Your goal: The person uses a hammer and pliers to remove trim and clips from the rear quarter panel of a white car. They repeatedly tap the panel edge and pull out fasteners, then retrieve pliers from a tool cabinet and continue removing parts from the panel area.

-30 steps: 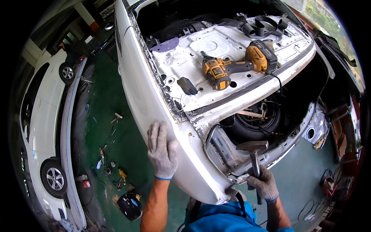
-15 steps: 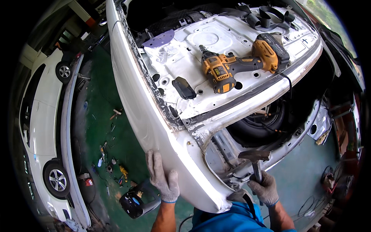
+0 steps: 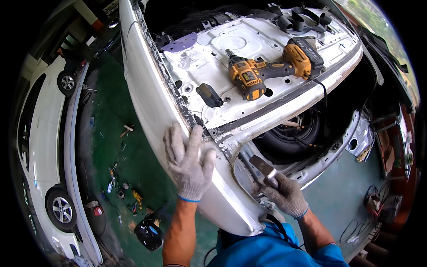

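Note:
My left hand (image 3: 189, 167), in a knitted work glove, lies spread on the upper edge of a white car body panel (image 3: 224, 198). It holds nothing. Gloved as well, my right hand (image 3: 287, 195) is closed round a hammer (image 3: 263, 168) near its metal head. The hammer is tilted over the rim of the open rear compartment, and most of its handle is hidden behind my fingers. Beyond my hands, a yellow-and-black cordless power tool (image 3: 249, 79) rests on the white sheet-metal shelf (image 3: 213, 118), with a small black case-like object (image 3: 209, 95) beside it.
A black tyre (image 3: 307, 133) sits inside the compartment. Black straps (image 3: 307, 22) and a purple sanding disc (image 3: 181, 42) lie farther back on the shelf. Tools (image 3: 113, 178) and a black rounded object (image 3: 149, 233) are on the green floor. Another white car (image 3: 42, 147) stands at left.
My left hand has slid up and forward along the panel. My right hand has moved slightly left and up with the hammer, whose head now tilts down toward the compartment's inner edge.

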Motion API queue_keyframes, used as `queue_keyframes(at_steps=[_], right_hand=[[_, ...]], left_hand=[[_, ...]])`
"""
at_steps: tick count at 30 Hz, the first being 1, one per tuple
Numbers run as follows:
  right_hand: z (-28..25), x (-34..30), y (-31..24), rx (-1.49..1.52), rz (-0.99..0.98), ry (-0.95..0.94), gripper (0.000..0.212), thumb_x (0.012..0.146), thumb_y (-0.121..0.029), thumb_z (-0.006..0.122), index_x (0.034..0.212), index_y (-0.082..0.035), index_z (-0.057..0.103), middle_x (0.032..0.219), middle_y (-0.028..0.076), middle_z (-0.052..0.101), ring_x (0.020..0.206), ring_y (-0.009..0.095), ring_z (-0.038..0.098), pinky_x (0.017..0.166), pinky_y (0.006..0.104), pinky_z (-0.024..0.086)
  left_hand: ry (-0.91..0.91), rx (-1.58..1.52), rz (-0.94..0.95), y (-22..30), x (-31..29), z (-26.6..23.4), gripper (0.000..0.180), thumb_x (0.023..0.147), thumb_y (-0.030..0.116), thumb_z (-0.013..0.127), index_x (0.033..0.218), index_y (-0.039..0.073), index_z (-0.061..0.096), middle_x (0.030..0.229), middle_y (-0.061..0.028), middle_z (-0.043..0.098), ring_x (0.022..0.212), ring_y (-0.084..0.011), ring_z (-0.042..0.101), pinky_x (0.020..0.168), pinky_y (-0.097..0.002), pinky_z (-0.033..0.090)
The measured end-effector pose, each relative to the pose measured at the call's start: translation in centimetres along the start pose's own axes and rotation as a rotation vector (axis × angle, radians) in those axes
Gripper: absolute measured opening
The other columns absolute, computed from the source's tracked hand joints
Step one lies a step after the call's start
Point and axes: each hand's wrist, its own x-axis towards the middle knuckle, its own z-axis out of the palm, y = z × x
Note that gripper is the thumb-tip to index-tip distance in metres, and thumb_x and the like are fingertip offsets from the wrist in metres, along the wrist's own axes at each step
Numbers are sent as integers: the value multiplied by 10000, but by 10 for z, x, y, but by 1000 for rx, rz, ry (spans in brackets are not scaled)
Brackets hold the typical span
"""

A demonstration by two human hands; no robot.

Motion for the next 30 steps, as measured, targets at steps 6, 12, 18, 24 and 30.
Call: queue_keyframes(at_steps=[6,12,18,24,30], right_hand=[[-4,0,-5,43,70,-5,441,1001,-362,725,1221,20,699,962,212,716,854,280,712,803,406,568],[-13,-5,-4,227,-93,-25,443,1019,-317,718,1274,43,681,965,159,716,843,199,655,807,383,562],[-17,8,-44,-162,-121,31,378,1030,-294,696,1245,15,668,892,193,744,800,339,769,737,387,597],[-26,33,-78,-582,-375,-149,378,951,-318,776,1157,-12,697,879,199,745,793,374,763,698,414,598],[-25,55,-107,-814,-423,-203,353,880,-295,827,1125,-60,727,859,136,753,755,347,751,661,411,590]], left_hand=[[4,-54,-12,-4,3,2,524,935,338,721,1387,74,692,1633,-290,373,1493,-513,374,1208,-586,361],[-16,-11,16,-6,4,1,684,910,449,765,1451,55,623,1633,-303,344,1507,-531,338,1205,-608,356],[-158,148,145,-2,44,-8,956,684,455,934,1475,54,577,1584,-291,384,1493,-579,277,1219,-663,312],[-152,90,85,-2,42,-6,1021,615,478,956,1489,104,585,1613,-227,391,1524,-546,259,1253,-698,207],[-87,4,72,-8,40,-2,1008,614,481,954,1488,123,601,1604,-215,418,1522,-525,289,1259,-701,204]])
